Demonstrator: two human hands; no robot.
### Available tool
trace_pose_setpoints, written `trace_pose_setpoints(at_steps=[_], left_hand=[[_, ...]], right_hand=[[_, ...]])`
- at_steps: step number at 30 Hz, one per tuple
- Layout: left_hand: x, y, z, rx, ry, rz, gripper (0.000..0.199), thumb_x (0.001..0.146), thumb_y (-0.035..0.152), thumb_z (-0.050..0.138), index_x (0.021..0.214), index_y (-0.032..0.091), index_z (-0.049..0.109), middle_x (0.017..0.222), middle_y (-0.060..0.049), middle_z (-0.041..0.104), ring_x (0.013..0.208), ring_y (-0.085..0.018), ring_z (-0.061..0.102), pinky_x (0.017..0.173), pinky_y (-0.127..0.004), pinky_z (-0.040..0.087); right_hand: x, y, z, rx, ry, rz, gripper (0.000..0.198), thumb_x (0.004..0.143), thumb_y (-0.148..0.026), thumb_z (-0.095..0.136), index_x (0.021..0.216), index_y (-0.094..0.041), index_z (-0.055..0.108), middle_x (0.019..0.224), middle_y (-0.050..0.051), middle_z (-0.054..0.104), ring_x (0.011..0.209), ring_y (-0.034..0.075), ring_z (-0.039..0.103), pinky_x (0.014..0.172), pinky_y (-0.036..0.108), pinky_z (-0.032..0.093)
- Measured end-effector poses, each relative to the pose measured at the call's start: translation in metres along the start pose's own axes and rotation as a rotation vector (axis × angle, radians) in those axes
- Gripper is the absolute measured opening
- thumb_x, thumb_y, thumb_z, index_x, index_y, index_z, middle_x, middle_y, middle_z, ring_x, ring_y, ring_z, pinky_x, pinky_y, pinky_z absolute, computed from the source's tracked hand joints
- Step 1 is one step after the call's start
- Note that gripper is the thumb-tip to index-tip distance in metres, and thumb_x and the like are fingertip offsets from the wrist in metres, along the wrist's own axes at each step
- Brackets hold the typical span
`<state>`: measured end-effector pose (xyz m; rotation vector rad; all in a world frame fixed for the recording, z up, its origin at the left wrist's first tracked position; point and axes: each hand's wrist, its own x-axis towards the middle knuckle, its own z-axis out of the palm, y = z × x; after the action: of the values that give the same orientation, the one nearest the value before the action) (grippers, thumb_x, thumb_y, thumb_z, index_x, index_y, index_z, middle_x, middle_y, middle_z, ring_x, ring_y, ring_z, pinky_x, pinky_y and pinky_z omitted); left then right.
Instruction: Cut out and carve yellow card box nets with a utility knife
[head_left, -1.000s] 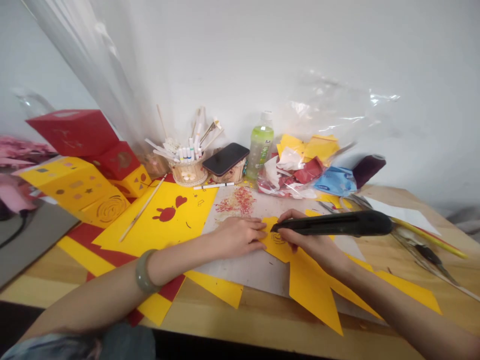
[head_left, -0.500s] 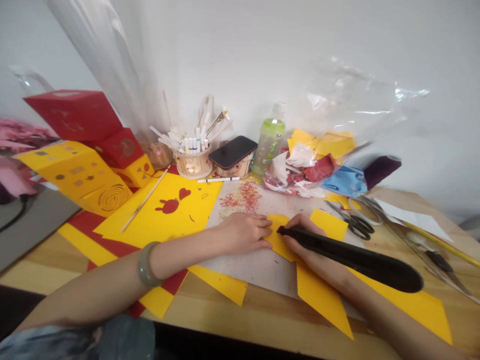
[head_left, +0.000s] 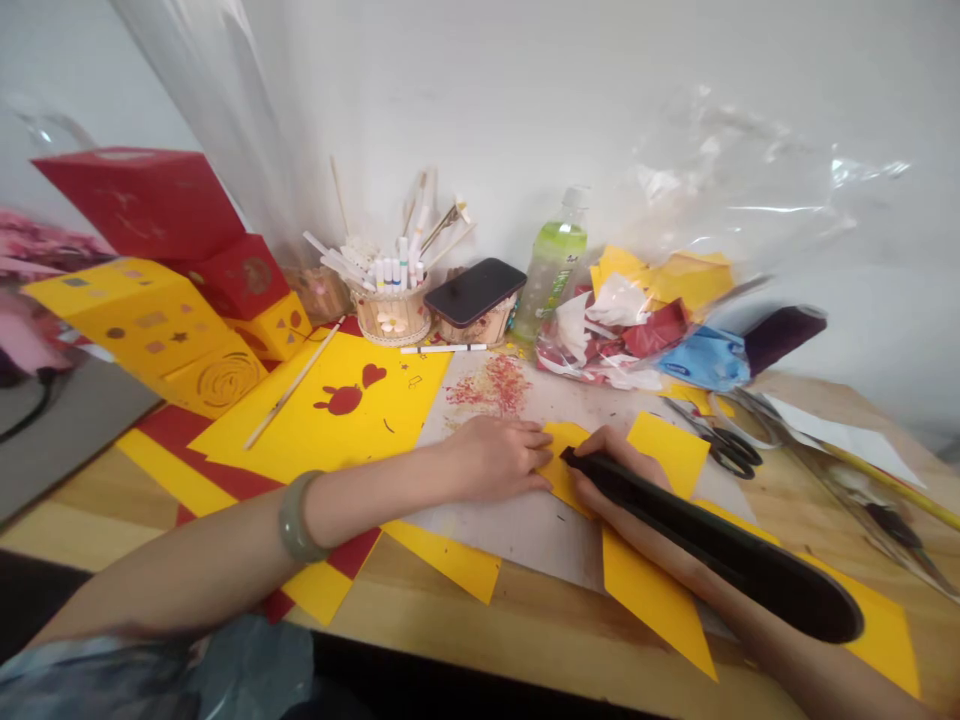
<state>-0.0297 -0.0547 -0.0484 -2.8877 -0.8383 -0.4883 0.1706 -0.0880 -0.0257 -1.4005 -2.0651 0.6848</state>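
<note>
My right hand is closed around the narrow front of a long black tapered tool, whose kind I cannot make out. Its tip rests on a small piece of yellow paper, and its broad rear end reaches back over my right forearm. My left hand lies flat, fingers stretched, with the fingertips at the left edge of that piece. Part of the yellow piece is hidden by both hands. Beneath it is a pale, stained work sheet. Other yellow paper pieces lie under and beside my right arm.
Black-handled scissors lie to the right. Behind stand a green drink bottle, a phone on a small basket, and a basket of markers. Red and yellow decorated boxes are stacked left. A clear bag of paper scraps sits behind.
The rear end of the black tool has swung lower, closer to my right forearm, while its tip stays on the yellow paper. The whole view has shifted slightly. My left hand keeps its place.
</note>
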Motion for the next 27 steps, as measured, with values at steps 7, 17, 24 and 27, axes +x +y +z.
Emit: trace_pose_setpoints(at_steps=[7,17,24,27], left_hand=[[0.0,0.001,-0.001,0.009,0.002,-0.032,0.033,0.092,0.039,0.053,0.106,0.014,0.068,0.114,-0.004,0.067,0.112,-0.02,0.06,0.095,-0.029,0.051],[0.002,0.001,0.002,0.014,0.03,-0.013,0.029,0.091,0.039,0.055,0.096,0.015,0.07,0.108,-0.005,0.07,0.107,-0.02,0.063,0.088,-0.03,0.054],[0.003,0.0,-0.003,-0.009,-0.036,-0.022,0.028,0.091,0.039,0.054,0.094,0.016,0.07,0.112,-0.004,0.068,0.107,-0.02,0.063,0.087,-0.03,0.054],[0.003,0.0,-0.005,-0.006,-0.067,-0.027,0.031,0.091,0.041,0.054,0.094,0.015,0.07,0.111,-0.005,0.068,0.107,-0.02,0.062,0.086,-0.03,0.054]], right_hand=[[0.003,0.003,0.012,-0.06,0.096,-0.051,0.006,0.073,-0.024,0.054,0.077,-0.023,0.049,0.058,-0.004,0.059,0.048,0.011,0.05,0.049,0.023,0.043],[0.001,0.005,0.007,-0.124,0.04,-0.137,0.007,0.075,-0.022,0.055,0.079,-0.023,0.048,0.061,-0.003,0.062,0.048,0.011,0.053,0.049,0.021,0.045],[-0.001,0.006,0.008,-0.14,0.052,-0.205,0.01,0.075,-0.021,0.056,0.078,-0.023,0.047,0.054,-0.006,0.056,0.043,0.009,0.05,0.044,0.019,0.042],[-0.001,0.003,0.003,-0.134,-0.003,-0.224,0.008,0.077,-0.021,0.054,0.08,-0.023,0.047,0.057,-0.004,0.059,0.044,0.009,0.051,0.045,0.02,0.045]])
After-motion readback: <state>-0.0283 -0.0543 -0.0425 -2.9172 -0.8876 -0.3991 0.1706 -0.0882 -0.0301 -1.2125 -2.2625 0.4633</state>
